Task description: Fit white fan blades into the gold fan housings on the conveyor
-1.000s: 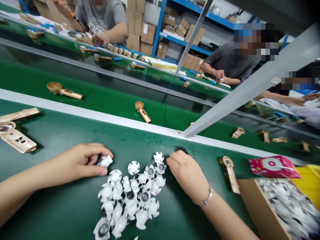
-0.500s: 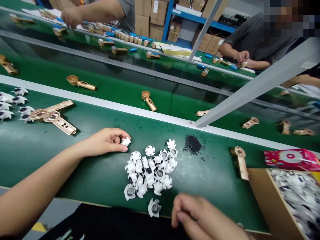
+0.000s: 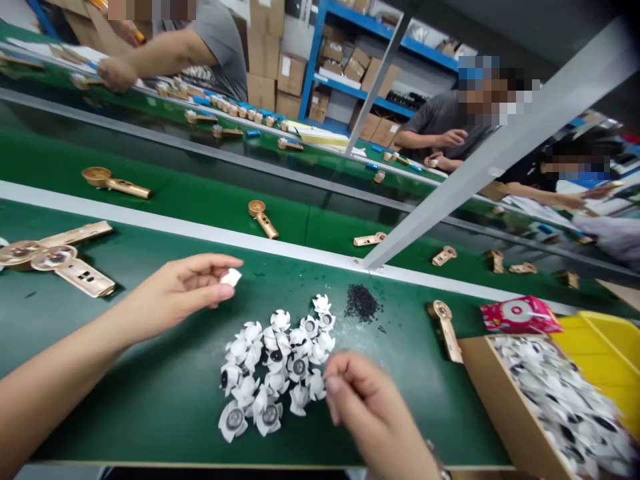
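In the head view, my left hand (image 3: pixel 193 287) pinches a small white fan blade (image 3: pixel 231 277) between thumb and fingers, above the green bench. The fingers hide part of it. Beside and below it lies a pile of white fan blades (image 3: pixel 277 353), some showing their round dark hubs. At the pile's right edge is my right hand (image 3: pixel 367 400), its fingers curled in and slightly blurred. Whether anything is inside them is hidden. A heap of tiny black bits (image 3: pixel 363 302) lies beyond the pile.
Gold fan housings (image 3: pixel 77 267) lie at left, another (image 3: pixel 447 331) at right. More sit on the belt (image 3: pixel 300 223) behind a pale rail. A carton (image 3: pixel 495 400) of fan blades, a pink packet (image 3: pixel 520 313) and a yellow bin (image 3: pixel 600 353) stand right. A slanted post (image 3: pixel 450 180) crosses; co-workers sit opposite.
The view has tilted up and turned right. My right hand has moved forward to the pile. The lone fan blade near the front edge now lies against the pile. My left hand still holds its blade.
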Motion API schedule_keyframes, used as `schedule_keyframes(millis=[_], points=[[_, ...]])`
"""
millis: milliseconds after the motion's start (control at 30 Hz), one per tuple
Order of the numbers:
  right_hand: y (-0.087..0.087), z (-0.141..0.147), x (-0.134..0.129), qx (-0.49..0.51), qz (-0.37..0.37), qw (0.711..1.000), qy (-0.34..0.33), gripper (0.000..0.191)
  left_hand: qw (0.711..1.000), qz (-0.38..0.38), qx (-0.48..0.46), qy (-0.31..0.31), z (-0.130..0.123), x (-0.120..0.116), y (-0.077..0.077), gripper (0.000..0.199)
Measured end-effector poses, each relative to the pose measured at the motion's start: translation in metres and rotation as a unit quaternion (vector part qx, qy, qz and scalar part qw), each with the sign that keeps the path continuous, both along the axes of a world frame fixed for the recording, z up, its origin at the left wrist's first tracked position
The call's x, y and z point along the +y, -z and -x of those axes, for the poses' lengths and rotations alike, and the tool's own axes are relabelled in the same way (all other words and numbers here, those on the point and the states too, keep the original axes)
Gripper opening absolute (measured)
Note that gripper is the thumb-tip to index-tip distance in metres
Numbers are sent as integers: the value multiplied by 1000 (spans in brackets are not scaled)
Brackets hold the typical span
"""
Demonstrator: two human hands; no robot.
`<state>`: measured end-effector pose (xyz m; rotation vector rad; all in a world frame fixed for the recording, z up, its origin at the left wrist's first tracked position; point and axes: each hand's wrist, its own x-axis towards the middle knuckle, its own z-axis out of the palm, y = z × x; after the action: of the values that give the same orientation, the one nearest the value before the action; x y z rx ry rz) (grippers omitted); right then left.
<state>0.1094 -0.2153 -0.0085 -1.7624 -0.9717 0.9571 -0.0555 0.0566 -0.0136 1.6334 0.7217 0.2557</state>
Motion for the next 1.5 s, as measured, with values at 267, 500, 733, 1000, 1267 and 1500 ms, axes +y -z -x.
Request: schedule_keyframes(millis=[267,500,733,1000,1267,1500], points=[[-82,-28,92,-258,-299,919,-17,9,955,103,-275,36,-58,-44,-90,38],[-69,-25,94,-303,-294,907,12,11,935,187,-291,82,-57,-47,-80,39],[-64,-28,99,-320,-265,909,40,10,945,142,-287,67,-64,-43,-76,38],[-51,-30,96,-525,-279,803,22,24,944,160,-285,45,-68,-43,-69,32],[-9,-113,158,-497,-2,863,91,52,951,123,-282,-26,-83,-13,-64,32],[-1,-168,198,-445,174,873,102,34,980,74,-181,-46,-92,-2,-45,37]])
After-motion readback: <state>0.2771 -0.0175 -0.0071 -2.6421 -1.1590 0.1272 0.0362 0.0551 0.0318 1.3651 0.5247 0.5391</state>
